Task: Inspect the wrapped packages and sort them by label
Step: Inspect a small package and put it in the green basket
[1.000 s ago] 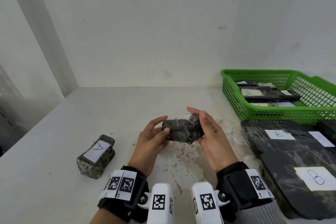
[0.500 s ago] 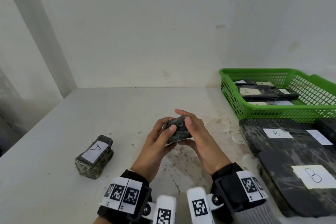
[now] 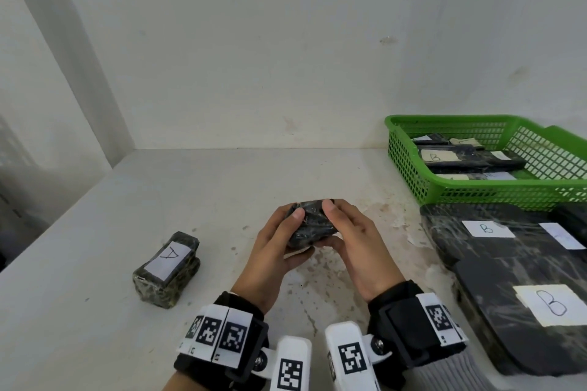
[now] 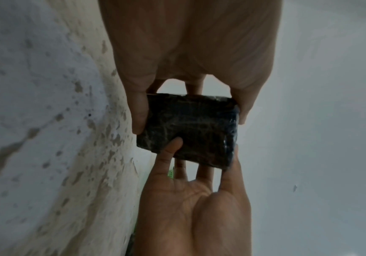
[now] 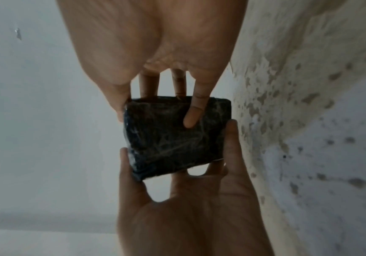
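Note:
Both hands hold a small dark plastic-wrapped package [image 3: 313, 227] just above the middle of the table. My left hand [image 3: 281, 236] grips its left end, thumb on top and fingers underneath. My right hand [image 3: 341, 227] grips the right end the same way. No label shows on the faces I can see. The left wrist view has the package [image 4: 188, 128] between my left hand [image 4: 190, 69] above and my right hand [image 4: 195, 207] below. The right wrist view shows the package [image 5: 175, 136] with one right finger lying across it. A wrapped package labelled A [image 3: 168, 267] lies at the left.
A green mesh basket [image 3: 444, 119] at the back right holds several wrapped packages, at least one marked B. In front of it, large dark wrapped packages labelled B [image 3: 508, 267] fill the right side. The white table [image 3: 222, 181] is stained under my hands; walls stand behind and at left.
The hands have drawn closer together and turned the package; both thumbs now sit on its top face. The package labelled A has not moved.

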`<move>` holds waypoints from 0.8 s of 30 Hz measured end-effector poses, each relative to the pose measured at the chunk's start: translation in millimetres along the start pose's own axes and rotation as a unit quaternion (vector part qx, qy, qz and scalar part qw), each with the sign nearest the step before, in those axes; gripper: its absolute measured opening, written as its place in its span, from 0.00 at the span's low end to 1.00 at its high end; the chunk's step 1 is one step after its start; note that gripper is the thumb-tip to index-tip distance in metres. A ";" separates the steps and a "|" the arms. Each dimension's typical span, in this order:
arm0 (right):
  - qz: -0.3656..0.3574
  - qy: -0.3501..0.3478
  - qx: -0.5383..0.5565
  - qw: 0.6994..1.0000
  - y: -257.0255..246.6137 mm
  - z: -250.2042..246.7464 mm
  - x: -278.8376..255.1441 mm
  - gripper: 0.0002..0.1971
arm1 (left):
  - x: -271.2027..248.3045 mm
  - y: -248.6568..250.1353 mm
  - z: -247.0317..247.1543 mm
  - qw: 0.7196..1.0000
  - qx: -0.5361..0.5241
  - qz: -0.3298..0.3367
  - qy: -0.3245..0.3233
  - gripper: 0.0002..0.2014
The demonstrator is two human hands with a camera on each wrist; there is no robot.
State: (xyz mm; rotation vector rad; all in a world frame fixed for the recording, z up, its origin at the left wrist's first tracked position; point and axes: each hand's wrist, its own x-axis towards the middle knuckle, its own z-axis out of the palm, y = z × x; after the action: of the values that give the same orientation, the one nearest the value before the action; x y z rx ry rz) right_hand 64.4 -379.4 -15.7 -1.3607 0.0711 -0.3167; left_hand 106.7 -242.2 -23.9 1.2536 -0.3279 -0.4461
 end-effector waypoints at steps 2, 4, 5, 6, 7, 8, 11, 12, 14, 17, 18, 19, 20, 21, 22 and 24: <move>-0.005 0.006 0.005 1.000 1.4 0.2 0.3 0.25 | -2.2 1.7 -2.8 1.000 -0.015 -0.007 -0.008 0.28; -0.010 0.006 0.011 1.000 0.9 -0.5 0.3 0.24 | -3.7 2.6 -4.8 1.000 -0.018 -0.006 -0.022 0.32; -0.009 0.003 0.018 1.000 -1.1 -1.3 -0.1 0.23 | -3.9 3.2 -5.1 1.000 -0.014 -0.004 -0.028 0.33; -0.007 -0.003 0.025 1.000 -3.3 -2.6 -0.6 0.21 | -3.6 3.5 -5.1 0.999 -0.010 -0.001 -0.030 0.34; -0.004 -0.009 0.032 0.999 -5.3 -4.2 -0.8 0.19 | -2.8 3.8 -4.8 1.000 -0.010 0.000 -0.030 0.34; 0.000 -0.016 0.034 0.999 -6.8 -4.8 -1.0 0.16 | -1.9 3.8 -4.9 1.000 -0.010 0.001 -0.027 0.34; 0.003 -0.005 0.018 1.000 -7.9 -1.5 -2.0 0.19 | -0.2 3.6 -6.5 1.000 -0.007 -0.001 -0.025 0.34; 0.000 0.003 0.012 1.000 -6.6 0.0 -2.1 0.22 | -0.3 3.9 -6.9 1.000 -0.007 -0.001 -0.028 0.34; -0.007 0.018 0.010 1.000 -4.9 2.9 -2.4 0.21 | -1.4 4.3 -7.9 0.999 -0.014 -0.004 -0.037 0.34; -0.007 0.044 0.015 0.999 -4.0 0.7 -1.2 0.14 | -2.0 4.4 -8.2 0.999 -0.021 -0.011 -0.047 0.34; -0.004 0.047 0.016 0.999 -4.7 -1.4 -0.7 0.13 | -1.8 4.7 -7.4 0.999 -0.021 -0.014 -0.047 0.33; -0.001 0.045 0.018 0.999 -6.1 -3.3 -0.4 0.15 | -1.4 4.7 -6.3 0.999 -0.021 -0.016 -0.047 0.33; 0.003 0.040 0.022 0.999 -7.9 -4.4 -0.3 0.18 | -1.2 4.6 -5.7 0.999 -0.021 -0.016 -0.048 0.32; 0.007 0.033 0.022 0.999 -9.9 -4.8 -0.7 0.22 | -1.0 4.6 -5.4 0.999 -0.021 -0.016 -0.047 0.30; 0.007 0.026 0.013 1.000 -10.6 -5.1 -0.9 0.27 | -1.0 5.2 -5.2 0.998 -0.023 -0.017 -0.049 0.27; -0.001 0.017 -0.006 1.000 -10.3 -3.5 -1.7 0.31 | -1.6 6.2 -6.4 0.998 -0.030 -0.018 -0.053 0.28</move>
State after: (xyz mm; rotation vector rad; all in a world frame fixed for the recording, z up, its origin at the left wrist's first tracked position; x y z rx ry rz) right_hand 60.1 -384.1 -6.6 -1.3671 0.1002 -0.3408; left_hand 109.3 -234.5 -19.8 1.1811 -0.3796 -0.5509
